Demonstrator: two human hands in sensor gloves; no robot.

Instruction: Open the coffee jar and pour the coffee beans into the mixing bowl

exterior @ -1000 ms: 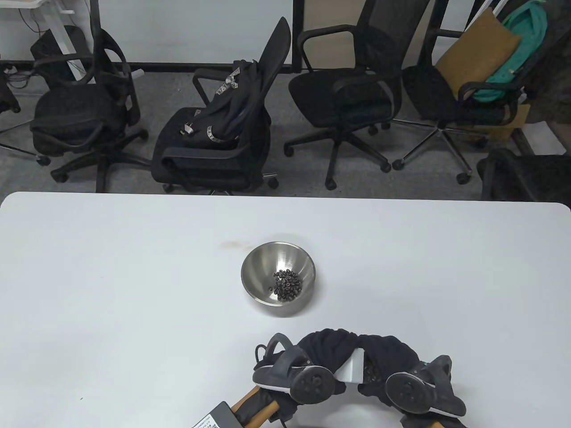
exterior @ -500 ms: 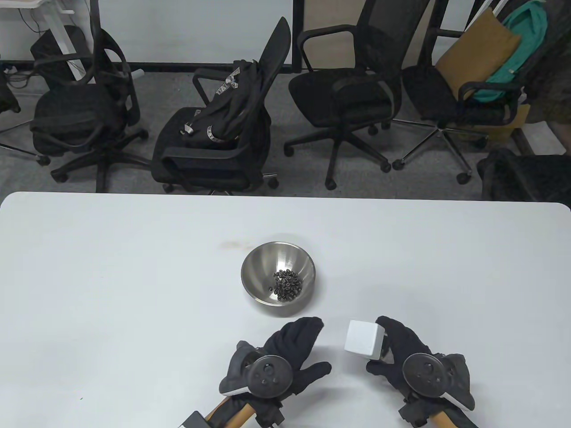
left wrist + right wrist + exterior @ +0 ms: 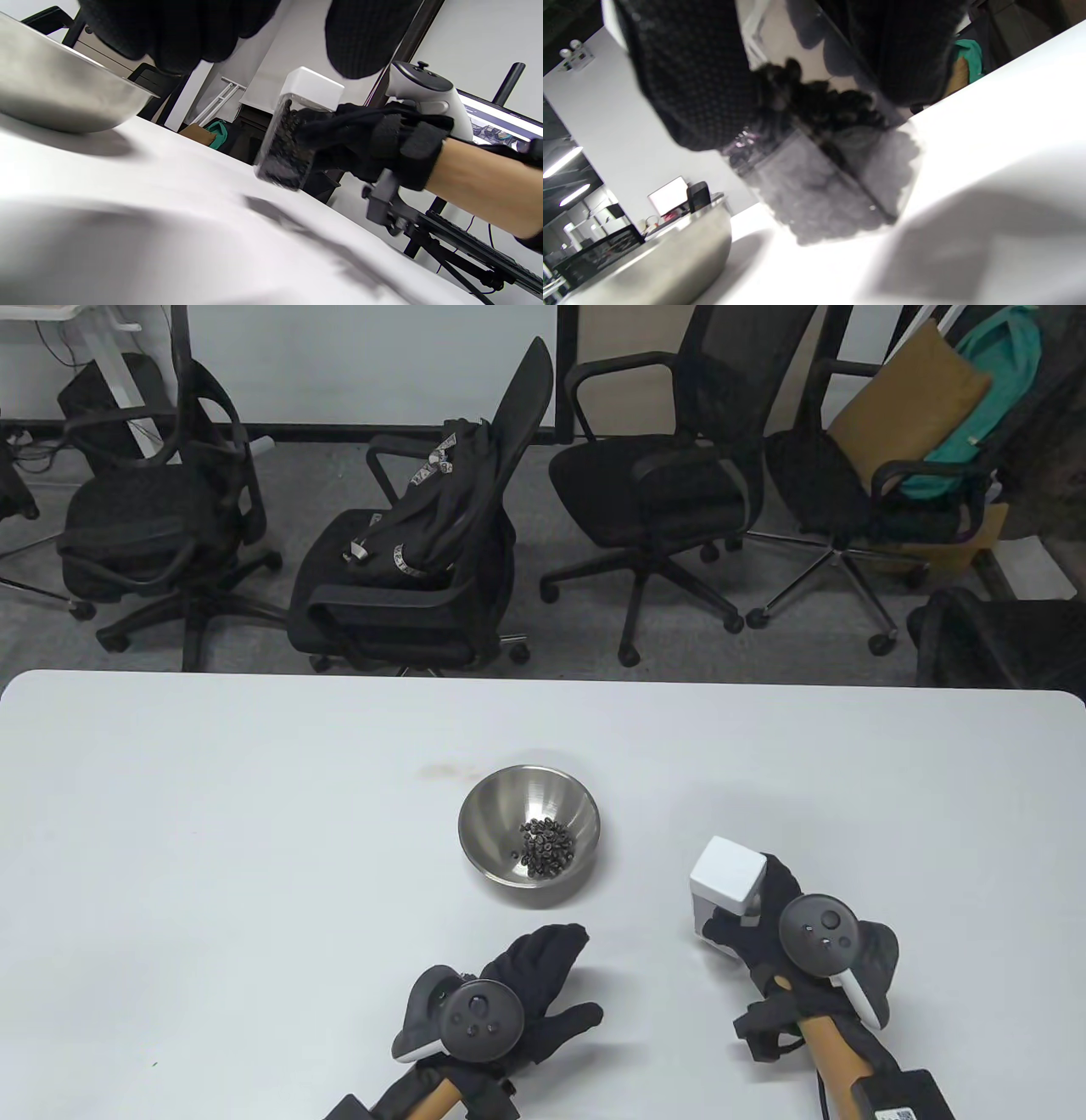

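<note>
The round stainless-steel mixing bowl point(image 3: 529, 836) at mid-bench holds a small heap of dark coffee beans point(image 3: 547, 846). Right of it, the right hand point(image 3: 768, 920) grips a clear square coffee jar with white lid point(image 3: 724, 886), part-filled with beans, its base raised off the white bench point(image 3: 212, 831). The left hand point(image 3: 526, 984) rests fingers apart near the bench's front edge.

The table point(image 3: 212, 831) is white. The bowl point(image 3: 492, 814) is silver steel with dark beans point(image 3: 547, 848). The jar point(image 3: 724, 878) has a white lid. Both gloves point(image 3: 530, 971) are black.
</note>
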